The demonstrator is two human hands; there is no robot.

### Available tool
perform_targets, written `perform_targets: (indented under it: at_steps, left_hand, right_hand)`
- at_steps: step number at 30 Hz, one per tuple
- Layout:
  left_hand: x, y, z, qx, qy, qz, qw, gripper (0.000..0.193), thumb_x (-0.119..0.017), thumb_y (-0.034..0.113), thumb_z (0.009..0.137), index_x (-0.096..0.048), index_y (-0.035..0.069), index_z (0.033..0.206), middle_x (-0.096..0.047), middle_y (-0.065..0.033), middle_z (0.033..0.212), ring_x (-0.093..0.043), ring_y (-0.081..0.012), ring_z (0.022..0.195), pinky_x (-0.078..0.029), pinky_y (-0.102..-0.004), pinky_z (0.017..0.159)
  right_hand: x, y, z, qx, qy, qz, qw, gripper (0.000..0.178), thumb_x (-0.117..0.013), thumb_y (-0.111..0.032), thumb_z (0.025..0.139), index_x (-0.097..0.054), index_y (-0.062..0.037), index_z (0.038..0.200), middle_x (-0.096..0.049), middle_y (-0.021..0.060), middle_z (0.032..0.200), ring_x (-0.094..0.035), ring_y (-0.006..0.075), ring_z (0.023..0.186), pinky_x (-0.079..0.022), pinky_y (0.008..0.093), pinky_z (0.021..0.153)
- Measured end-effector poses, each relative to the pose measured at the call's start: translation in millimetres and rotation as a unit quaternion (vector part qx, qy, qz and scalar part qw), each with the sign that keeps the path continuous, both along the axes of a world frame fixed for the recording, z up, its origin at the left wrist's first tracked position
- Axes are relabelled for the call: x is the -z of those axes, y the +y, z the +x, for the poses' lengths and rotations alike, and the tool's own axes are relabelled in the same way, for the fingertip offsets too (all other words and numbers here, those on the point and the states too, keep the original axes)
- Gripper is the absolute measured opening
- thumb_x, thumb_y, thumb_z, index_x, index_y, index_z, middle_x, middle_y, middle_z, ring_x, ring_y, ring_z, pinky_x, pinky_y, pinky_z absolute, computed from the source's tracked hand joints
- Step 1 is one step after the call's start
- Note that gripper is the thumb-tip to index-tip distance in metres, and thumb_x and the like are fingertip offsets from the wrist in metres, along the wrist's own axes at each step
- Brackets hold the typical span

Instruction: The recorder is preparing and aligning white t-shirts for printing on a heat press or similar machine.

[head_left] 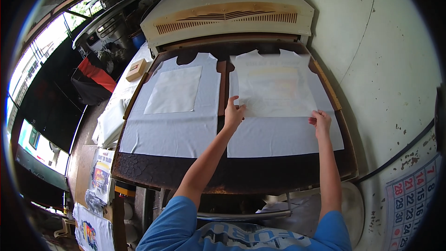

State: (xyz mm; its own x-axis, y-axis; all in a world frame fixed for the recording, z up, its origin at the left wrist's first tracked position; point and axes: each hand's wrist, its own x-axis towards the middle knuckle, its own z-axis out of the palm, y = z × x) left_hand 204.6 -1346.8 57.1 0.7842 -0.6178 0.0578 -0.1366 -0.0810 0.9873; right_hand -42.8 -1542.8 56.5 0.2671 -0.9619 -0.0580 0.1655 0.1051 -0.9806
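Observation:
On the dark press bed lie two white shirt-shaped cloth pieces side by side. Over the right cloth piece [288,137] is a thin pale paper sheet [276,86], with a coloured print faintly showing through. My left hand [233,113] pinches this sheet's near left corner, and my right hand [320,122] grips its near right corner. How far the sheet is above the cloth, I cannot tell. A smaller white paper sheet [174,89] lies flat on the left cloth piece [169,132], apart from both hands.
A cream vented machine hood [227,14] stands behind the dark press bed [158,169]. To the left are a small box [136,69], white cloth [111,125] and a stack of printed sheets [100,174]. A pale wall [376,65] runs along the right, with a calendar [411,204].

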Motion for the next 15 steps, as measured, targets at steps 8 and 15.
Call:
perform_targets:
  at_steps: [8,15]
  left_hand:
    - [54,-61,0,0.078,0.119,0.057,0.988,0.022,-0.054,0.003,0.074,-0.059,-0.004,0.094,-0.061,-0.01,0.077,-0.059,-0.0145,0.057,-0.051,-0.0243,0.052]
    - [67,-90,12,0.013,0.057,0.079,0.995,0.026,-0.053,-0.003,0.07,-0.06,-0.007,0.094,-0.062,-0.0134,0.086,-0.064,-0.0187,0.065,-0.052,-0.0238,0.058]
  right_hand:
    - [53,-72,6,0.034,0.123,-0.009,0.992,0.011,-0.055,-0.002,0.076,-0.053,0.0062,0.082,-0.056,0.01,0.065,-0.057,0.0173,0.045,-0.046,0.0263,0.038]
    - [65,-113,29,0.024,0.152,-0.093,0.984,0.014,-0.051,0.001,0.075,-0.053,0.0107,0.085,-0.057,0.013,0.066,-0.058,0.0194,0.045,-0.047,0.0265,0.038]
